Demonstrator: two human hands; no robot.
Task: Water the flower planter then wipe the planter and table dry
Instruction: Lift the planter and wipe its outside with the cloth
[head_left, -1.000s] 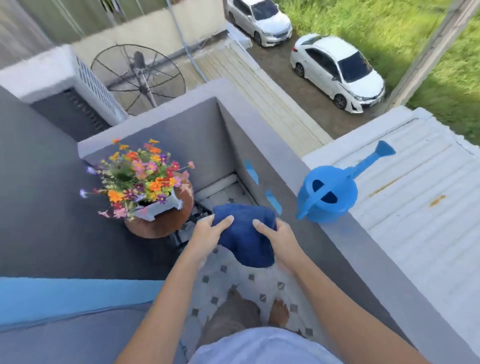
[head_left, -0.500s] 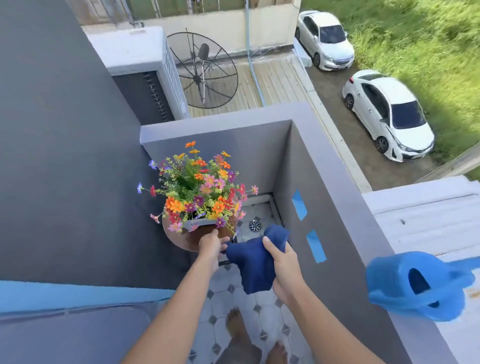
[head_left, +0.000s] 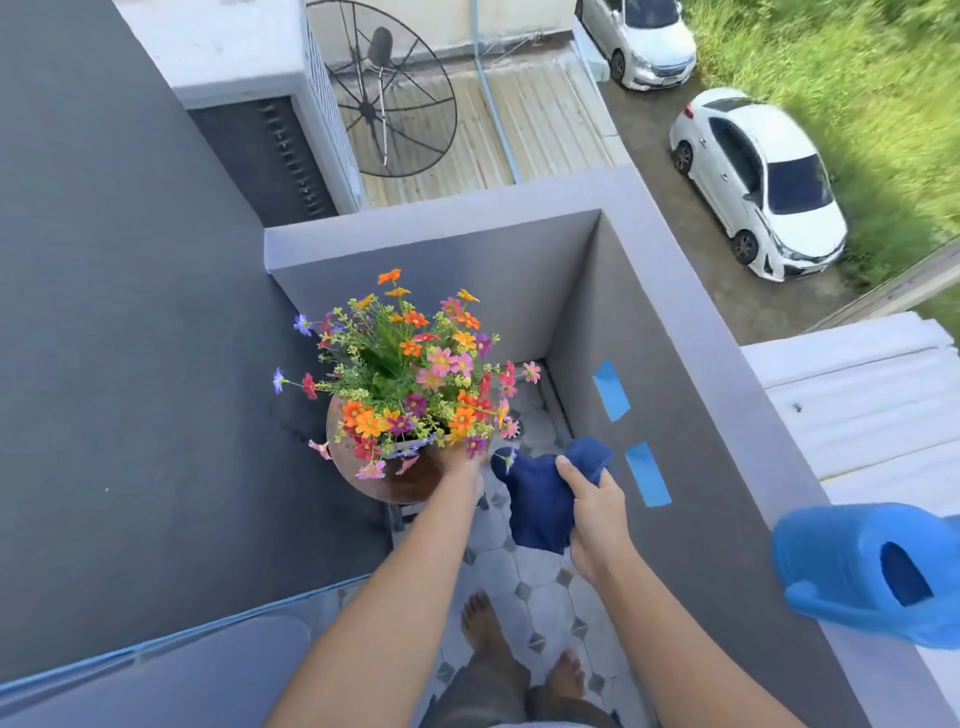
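Note:
A bunch of colourful flowers (head_left: 410, 364) fills a white planter (head_left: 411, 446), which is mostly hidden under the blooms. The planter stands on a small round brown table (head_left: 410, 483) in the balcony corner. My left hand (head_left: 461, 464) reaches to the planter's near right side, with its fingers hidden under the flowers. My right hand (head_left: 592, 501) grips a bunched dark blue cloth (head_left: 535, 499), held in the air just right of the table. A blue watering can (head_left: 872, 571) stands on the balcony ledge at the right.
Grey balcony walls (head_left: 691, 467) close in the corner, with two blue tape strips (head_left: 647, 475) on the right wall. The floor is tiled (head_left: 540, 587), and my bare feet stand on it. A dark wall rises on the left. Cars and a satellite dish lie far below.
My view has swung left and closer to the flowers. My left hand let go of the cloth and went to the planter. My right hand alone now holds the cloth.

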